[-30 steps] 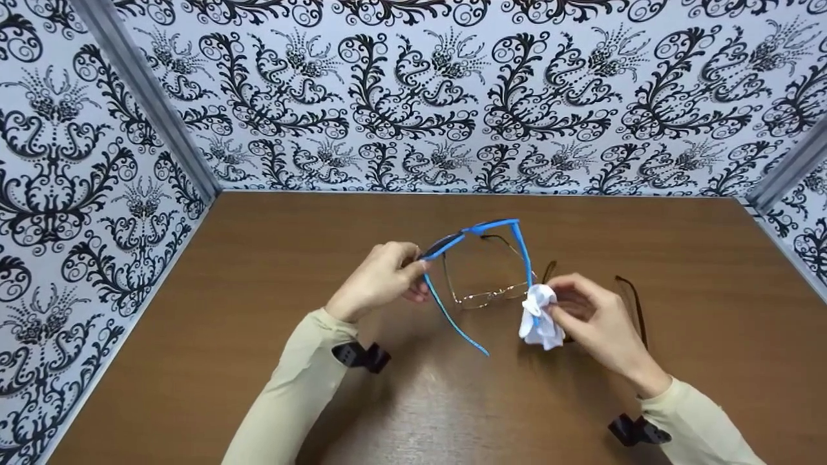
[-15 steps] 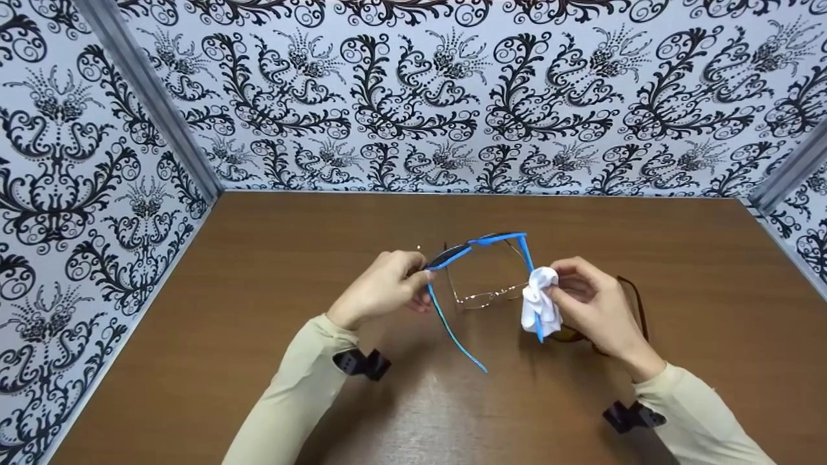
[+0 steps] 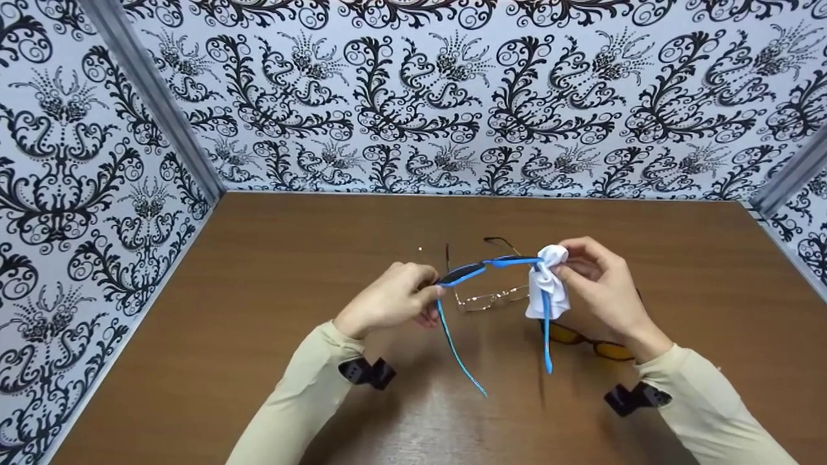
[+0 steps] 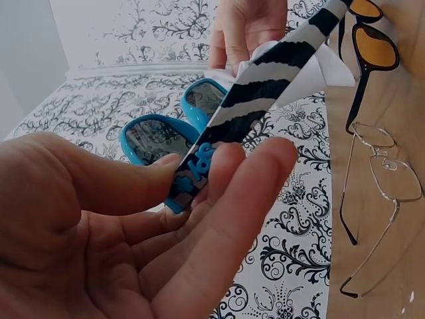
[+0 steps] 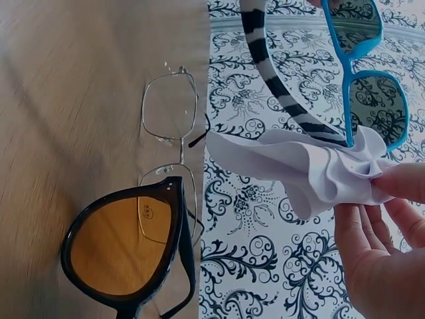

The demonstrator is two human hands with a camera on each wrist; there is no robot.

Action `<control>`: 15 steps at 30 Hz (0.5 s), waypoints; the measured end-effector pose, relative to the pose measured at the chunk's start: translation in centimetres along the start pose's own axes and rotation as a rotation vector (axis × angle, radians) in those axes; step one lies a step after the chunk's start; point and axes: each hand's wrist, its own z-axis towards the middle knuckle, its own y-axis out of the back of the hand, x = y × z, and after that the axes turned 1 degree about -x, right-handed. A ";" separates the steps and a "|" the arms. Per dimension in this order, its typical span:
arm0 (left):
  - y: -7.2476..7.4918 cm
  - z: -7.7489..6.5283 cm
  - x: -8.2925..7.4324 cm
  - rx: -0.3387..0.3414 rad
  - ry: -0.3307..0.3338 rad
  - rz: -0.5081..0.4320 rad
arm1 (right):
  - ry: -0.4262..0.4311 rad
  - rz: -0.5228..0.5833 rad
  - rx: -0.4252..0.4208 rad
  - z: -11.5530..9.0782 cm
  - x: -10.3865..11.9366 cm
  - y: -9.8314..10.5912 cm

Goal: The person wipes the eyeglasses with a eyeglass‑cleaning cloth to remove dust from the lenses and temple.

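Note:
Blue-framed sunglasses (image 3: 461, 276) with dark lenses are held up above the table, temples hanging toward me. My left hand (image 3: 397, 296) pinches them at the left hinge corner; the left wrist view shows thumb and fingers on a zebra-striped temple (image 4: 259, 83). At the opposite hinge, my right hand (image 3: 601, 284) pinches a white cloth (image 3: 549, 294) folded around the frame corner and upper temple. In the right wrist view the cloth (image 5: 325, 166) bunches between thumb and fingers, covering that corner.
Thin metal-framed eyeglasses (image 3: 478, 302) lie on the brown table (image 3: 310, 245) behind the sunglasses. Dark-framed glasses with orange lenses (image 3: 610, 350) lie under my right hand. Patterned walls (image 3: 413, 97) enclose the back and sides.
The cloth has slid up along the right temple, from its lower part to the hinge corner. The blue sunglasses have come lower and nearer, shifting slightly right with my left hand.

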 end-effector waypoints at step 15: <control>0.5 0.5 0.5 -0.100 0.006 -0.073 | 0.019 -0.088 0.069 -1.4 -0.5 0.4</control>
